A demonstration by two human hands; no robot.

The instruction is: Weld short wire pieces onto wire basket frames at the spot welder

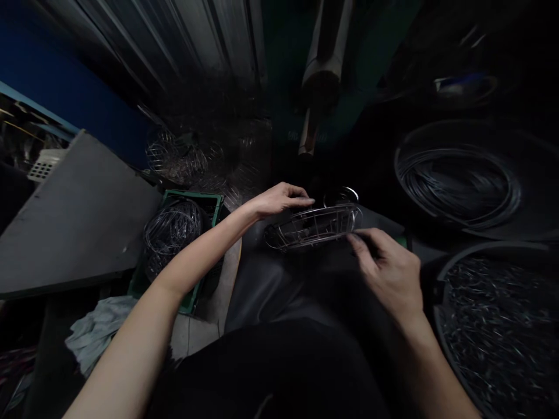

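A small oval wire basket [321, 228] with thin metal bars hangs tilted between my hands, above my dark-covered lap. My left hand [282, 199] reaches over its far side, fingers closed together at the upper rim; the exact contact there is hard to see. On the near right, my right hand [388, 267] pinches the edge of the basket between thumb and index finger. A shiny curved metal hoop [349, 193] shows just behind the basket, and whether it belongs to the basket cannot be made out.
Left of me stands a green crate [192, 302] with coiled wire rings [172, 230], below a grey panel [82, 215]. Wire pieces [183, 157] lie behind. A wire coil [458, 186] and a tub of small metal pieces [502, 326] sit right. A metal machine shaft [325, 64] hangs ahead.
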